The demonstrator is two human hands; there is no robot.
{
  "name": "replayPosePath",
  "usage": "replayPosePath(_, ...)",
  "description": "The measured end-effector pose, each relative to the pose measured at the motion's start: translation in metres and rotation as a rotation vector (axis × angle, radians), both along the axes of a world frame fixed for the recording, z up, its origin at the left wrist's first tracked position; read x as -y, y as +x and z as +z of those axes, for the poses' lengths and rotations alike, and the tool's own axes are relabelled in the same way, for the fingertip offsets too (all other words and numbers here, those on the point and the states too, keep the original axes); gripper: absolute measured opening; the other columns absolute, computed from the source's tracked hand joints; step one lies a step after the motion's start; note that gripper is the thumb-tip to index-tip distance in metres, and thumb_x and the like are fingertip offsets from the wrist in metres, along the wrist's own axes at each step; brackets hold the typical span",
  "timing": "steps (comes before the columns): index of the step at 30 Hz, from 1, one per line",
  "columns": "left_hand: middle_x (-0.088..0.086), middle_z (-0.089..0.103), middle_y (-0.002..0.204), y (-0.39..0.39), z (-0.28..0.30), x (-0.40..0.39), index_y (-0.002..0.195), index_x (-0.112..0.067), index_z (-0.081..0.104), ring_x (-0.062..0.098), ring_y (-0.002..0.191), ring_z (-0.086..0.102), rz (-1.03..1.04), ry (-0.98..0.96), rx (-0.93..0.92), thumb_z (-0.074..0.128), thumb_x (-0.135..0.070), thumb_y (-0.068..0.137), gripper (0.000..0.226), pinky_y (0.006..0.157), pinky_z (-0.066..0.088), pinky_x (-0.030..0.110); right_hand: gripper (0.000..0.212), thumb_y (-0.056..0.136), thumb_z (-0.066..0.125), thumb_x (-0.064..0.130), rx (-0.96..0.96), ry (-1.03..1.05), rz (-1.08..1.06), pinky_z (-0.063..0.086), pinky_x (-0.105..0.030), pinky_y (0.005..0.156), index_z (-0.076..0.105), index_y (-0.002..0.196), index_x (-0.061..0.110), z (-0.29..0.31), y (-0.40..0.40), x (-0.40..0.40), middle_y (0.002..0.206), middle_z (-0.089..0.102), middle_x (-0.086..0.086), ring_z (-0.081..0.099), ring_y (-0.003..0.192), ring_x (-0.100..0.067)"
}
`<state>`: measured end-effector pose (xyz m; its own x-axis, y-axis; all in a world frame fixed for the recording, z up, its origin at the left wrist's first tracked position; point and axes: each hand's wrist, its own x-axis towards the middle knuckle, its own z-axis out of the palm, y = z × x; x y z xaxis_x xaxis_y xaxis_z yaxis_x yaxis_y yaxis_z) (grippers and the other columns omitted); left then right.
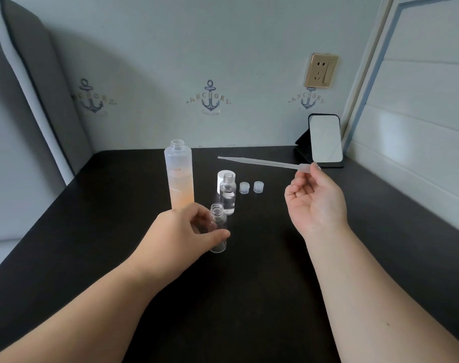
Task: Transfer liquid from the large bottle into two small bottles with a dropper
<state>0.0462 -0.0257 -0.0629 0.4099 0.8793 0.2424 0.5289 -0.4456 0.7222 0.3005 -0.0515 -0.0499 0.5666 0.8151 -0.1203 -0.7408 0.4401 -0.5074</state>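
Head view: I see left hand gripping empty small bottle on dark table, just beside large bottle; right hand pinching dropper bulb, tip pointing left above second small bottle.

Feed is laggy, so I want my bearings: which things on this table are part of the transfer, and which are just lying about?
In the job:
large bottle
small bottle in left hand
second small bottle
dropper in right hand
two small caps
white cap

Lying about:
standing mirror
wall socket

large bottle: frosted plastic | table: matt black | dropper: translucent plastic
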Motion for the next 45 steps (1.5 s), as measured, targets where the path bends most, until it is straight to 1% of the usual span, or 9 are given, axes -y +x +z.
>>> replayPosePath(21,-0.048,0.055,0.086,-0.002,-0.004,-0.009,0.089,-0.047,0.056,-0.008,0.078,0.060,-0.124,0.131,-0.019,0.077,-0.053,0.076,0.026,0.063,0.042,0.005,0.006,0.092,0.067,0.013,0.108,-0.020,0.051,0.043,-0.023,0.056,0.068,0.091,0.007,-0.001,-0.006,-0.004,0.075,0.065,-0.003,0.053,0.058,-0.014)
replayPosePath(24,-0.034,0.065,0.091,-0.008,-0.002,-0.009,0.106,-0.040,0.065,0.001,0.078,0.064,-0.072,0.124,0.129,0.067,-0.060,0.077,0.035,0.062,0.045,0.010,0.007,0.092,0.067,0.013,0.106,-0.015,0.053,0.043,-0.023,0.056,0.067,0.096,0.007,-0.001,-0.006,-0.003,0.076,0.066,-0.003,0.053,0.057,-0.014)
replayPosePath(27,-0.012,0.070,0.088,-0.014,0.000,-0.010,0.102,-0.034,0.068,0.010,0.074,0.064,0.060,0.121,0.411,0.058,-0.042,0.081,0.024,0.065,0.051,0.024,0.007,0.093,0.067,0.014,0.107,-0.017,0.056,0.044,-0.023,0.055,0.067,0.096,0.007,-0.001,-0.006,-0.003,0.076,0.066,-0.002,0.054,0.056,-0.014)
replayPosePath(30,-0.013,0.063,0.089,-0.017,0.003,-0.015,0.099,-0.039,0.060,0.004,0.077,0.060,0.213,0.108,0.600,0.056,-0.025,0.077,0.027,0.068,0.050,0.028,0.007,0.093,0.067,0.014,0.103,-0.018,0.059,0.043,-0.023,0.056,0.067,0.096,0.008,-0.001,-0.005,-0.003,0.076,0.066,-0.002,0.054,0.057,-0.014)
replayPosePath(33,-0.013,0.057,0.102,-0.018,0.002,-0.025,0.117,-0.035,0.053,-0.005,0.088,0.057,0.297,0.047,0.670,0.059,-0.022,0.069,0.051,0.075,0.045,0.021,0.007,0.093,0.067,0.015,0.109,-0.020,0.059,0.043,-0.023,0.056,0.068,0.093,0.008,-0.001,-0.005,-0.003,0.076,0.066,-0.002,0.054,0.057,-0.014)
replayPosePath(37,-0.013,0.053,0.139,-0.015,-0.004,-0.038,0.150,-0.034,0.034,0.001,0.125,0.051,0.225,-0.082,0.559,0.072,-0.022,0.080,0.080,0.098,0.044,0.027,0.007,0.093,0.067,0.015,0.110,-0.015,0.062,0.043,-0.023,0.056,0.068,0.091,0.008,-0.001,-0.005,-0.003,0.076,0.065,-0.002,0.053,0.057,-0.013)
replayPosePath(39,-0.016,0.050,0.146,-0.010,-0.008,-0.042,0.155,-0.033,0.028,0.001,0.127,0.050,0.173,-0.140,0.464,0.077,-0.032,0.086,0.085,0.105,0.043,0.031,0.006,0.093,0.068,0.015,0.110,-0.012,0.060,0.043,-0.022,0.056,0.068,0.092,0.008,-0.002,-0.005,-0.003,0.076,0.065,-0.002,0.054,0.058,-0.013)
replayPosePath(42,-0.024,0.056,0.122,-0.004,-0.013,-0.047,0.149,-0.035,0.037,-0.007,0.100,0.057,0.169,-0.124,0.339,0.075,-0.046,0.086,0.074,0.079,0.045,0.017,0.007,0.091,0.071,0.014,0.112,-0.018,0.058,0.045,-0.022,0.057,0.072,0.088,0.008,-0.001,-0.006,-0.004,0.077,0.065,-0.003,0.056,0.059,-0.013)
replayPosePath(45,-0.029,0.061,0.101,-0.005,-0.014,-0.047,0.125,-0.045,0.049,-0.008,0.093,0.058,0.200,-0.074,0.309,0.071,-0.046,0.090,0.042,0.074,0.046,0.016,0.011,0.090,0.072,0.014,0.117,-0.023,0.051,0.047,-0.022,0.058,0.075,0.083,0.007,-0.001,-0.006,-0.004,0.078,0.067,-0.004,0.058,0.061,-0.013)
